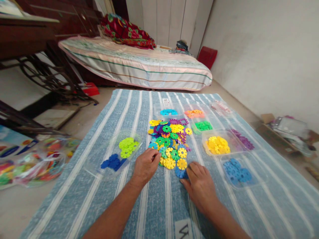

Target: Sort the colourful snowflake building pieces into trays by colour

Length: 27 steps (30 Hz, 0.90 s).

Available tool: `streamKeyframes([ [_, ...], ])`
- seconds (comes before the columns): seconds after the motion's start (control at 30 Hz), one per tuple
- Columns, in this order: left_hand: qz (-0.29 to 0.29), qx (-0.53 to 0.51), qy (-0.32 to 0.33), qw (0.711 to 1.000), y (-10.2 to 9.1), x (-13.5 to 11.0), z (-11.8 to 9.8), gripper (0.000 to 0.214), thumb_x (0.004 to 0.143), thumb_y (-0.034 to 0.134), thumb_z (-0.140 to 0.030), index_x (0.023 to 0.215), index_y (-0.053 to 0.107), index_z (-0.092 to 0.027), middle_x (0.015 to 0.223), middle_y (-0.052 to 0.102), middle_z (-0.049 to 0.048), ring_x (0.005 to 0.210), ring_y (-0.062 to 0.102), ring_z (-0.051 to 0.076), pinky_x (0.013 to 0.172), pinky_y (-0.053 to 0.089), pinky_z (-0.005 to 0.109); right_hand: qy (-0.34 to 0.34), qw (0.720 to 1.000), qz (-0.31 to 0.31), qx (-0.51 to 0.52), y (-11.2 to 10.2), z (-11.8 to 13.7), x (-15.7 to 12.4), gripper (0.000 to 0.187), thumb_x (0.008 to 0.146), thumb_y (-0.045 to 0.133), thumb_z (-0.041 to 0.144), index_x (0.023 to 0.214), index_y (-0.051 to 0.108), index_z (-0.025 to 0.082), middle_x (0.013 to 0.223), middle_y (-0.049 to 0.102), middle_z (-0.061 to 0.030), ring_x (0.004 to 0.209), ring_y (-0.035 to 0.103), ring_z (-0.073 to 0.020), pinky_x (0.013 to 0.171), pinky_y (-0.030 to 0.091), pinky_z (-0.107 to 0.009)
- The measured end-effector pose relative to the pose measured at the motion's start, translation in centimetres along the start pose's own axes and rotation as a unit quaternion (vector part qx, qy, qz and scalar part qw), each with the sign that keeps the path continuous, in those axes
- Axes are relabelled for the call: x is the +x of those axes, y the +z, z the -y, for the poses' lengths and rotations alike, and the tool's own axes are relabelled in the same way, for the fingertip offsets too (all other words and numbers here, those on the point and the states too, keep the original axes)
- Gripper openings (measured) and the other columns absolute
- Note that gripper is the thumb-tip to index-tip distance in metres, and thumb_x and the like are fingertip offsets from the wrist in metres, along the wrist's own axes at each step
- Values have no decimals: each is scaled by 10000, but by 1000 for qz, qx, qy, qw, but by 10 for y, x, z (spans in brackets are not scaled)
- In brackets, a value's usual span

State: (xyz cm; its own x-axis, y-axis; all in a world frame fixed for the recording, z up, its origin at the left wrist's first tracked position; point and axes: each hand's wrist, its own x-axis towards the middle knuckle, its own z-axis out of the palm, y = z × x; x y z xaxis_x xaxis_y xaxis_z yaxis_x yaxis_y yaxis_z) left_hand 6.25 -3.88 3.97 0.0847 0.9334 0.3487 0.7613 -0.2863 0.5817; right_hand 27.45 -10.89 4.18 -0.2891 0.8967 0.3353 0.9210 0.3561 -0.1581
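Observation:
A heap of notched plastic discs (165, 141) in yellow, green, purple, orange and blue lies mid-table. My right hand (201, 184) is at the heap's near right corner, thumb and fingers closed on the edge of a blue notched disc (180, 172). At the near left side of the heap is my left hand (147, 166), its fingers curled together; whatever they may hold is hidden. Beside my left hand, a clear tray (96, 174) holds lime green discs (128, 147) and dark blue discs (113, 162).
Right of the heap, clear trays hold yellow discs (218, 145), purple pieces (241, 138) and blue discs (237, 171). Behind are light blue (168, 112), orange (194, 113) and green pieces (203, 125). A striped cloth (99, 146) covers the table; a bed (149, 69) stands beyond.

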Motion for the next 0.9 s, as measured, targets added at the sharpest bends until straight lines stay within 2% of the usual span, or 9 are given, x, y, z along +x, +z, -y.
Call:
streamKeyframes([
  [0.17, 1, 3, -4, 1000, 0, 0, 1, 216, 847, 465, -275, 693, 592, -191, 676, 586, -7, 613, 552, 117, 575, 383, 227, -40, 998, -40, 12, 3, -6, -11, 59, 834, 597, 205, 865, 633, 171, 1000, 659, -104, 1025, 567, -279, 895, 455, -437],
  [0.3, -4, 4, -1, 1000, 0, 0, 1, 216, 845, 462, -270, 690, 591, -191, 670, 583, -9, 609, 550, 116, 579, 384, 229, -96, 990, -97, 18, 4, -9, -18, 146, 880, 486, 140, 894, 629, 163, 930, 663, -96, 988, 584, -243, 927, 443, -443],
  [0.4, -7, 1, 4, 1000, 1, 0, 2, 217, 847, 463, -270, 681, 579, -191, 664, 575, -12, 611, 547, 115, 581, 383, 227, -122, 983, -132, 35, -8, -14, -19, 183, 882, 451, 86, 880, 617, 164, 901, 661, -87, 956, 599, -215, 932, 454, -434],
  [0.47, -9, -2, 7, 1000, 2, 0, 2, 221, 850, 460, -269, 678, 574, -192, 661, 569, -12, 616, 545, 116, 580, 381, 227, -126, 979, -153, 36, -23, -22, -18, 157, 872, 477, 75, 882, 608, 162, 916, 661, -87, 960, 605, -208, 932, 464, -428],
  [0.57, -8, -5, 8, 1000, 2, 0, 1, 223, 854, 453, -267, 680, 572, -194, 663, 564, -11, 622, 542, 117, 583, 381, 226, -102, 975, -195, -20, -53, -47, -17, 91, 862, 536, 100, 886, 600, 162, 941, 672, -90, 953, 624, -212, 951, 452, -459],
  [0.63, -5, -4, 5, 1000, 1, -1, 1, 218, 853, 454, -266, 684, 573, -195, 667, 566, -12, 620, 538, 116, 584, 380, 226, -48, 966, -232, -106, -73, -68, -17, 40, 864, 566, 158, 863, 605, 165, 931, 683, -93, 920, 639, -233, 954, 432, -511],
  [0.73, -4, -1, -1, 1000, 1, -1, 1, 214, 849, 458, -265, 680, 571, -195, 668, 565, -12, 612, 533, 115, 580, 378, 227, 30, 944, -262, -197, -91, -89, -19, 110, 869, 579, 257, 841, 629, 163, 904, 691, -107, 866, 646, -263, 898, 445, -531],
  [0.8, -4, 0, -2, 1000, 1, -1, 2, 214, 848, 458, -264, 680, 572, -195, 665, 562, -11, 610, 532, 116, 576, 376, 228, 24, 952, -259, -163, -88, -86, -19, 131, 879, 569, 276, 855, 634, 165, 884, 689, -101, 844, 643, -248, 865, 470, -486],
  [0.9, -5, -1, -2, 1000, 1, -1, 2, 212, 849, 462, -269, 683, 572, -196, 664, 560, -12, 617, 537, 117, 577, 379, 228, -38, 974, -218, -51, -62, -57, -18, 106, 893, 550, 251, 906, 619, 171, 899, 680, -84, 889, 626, -223, 883, 468, -435],
])
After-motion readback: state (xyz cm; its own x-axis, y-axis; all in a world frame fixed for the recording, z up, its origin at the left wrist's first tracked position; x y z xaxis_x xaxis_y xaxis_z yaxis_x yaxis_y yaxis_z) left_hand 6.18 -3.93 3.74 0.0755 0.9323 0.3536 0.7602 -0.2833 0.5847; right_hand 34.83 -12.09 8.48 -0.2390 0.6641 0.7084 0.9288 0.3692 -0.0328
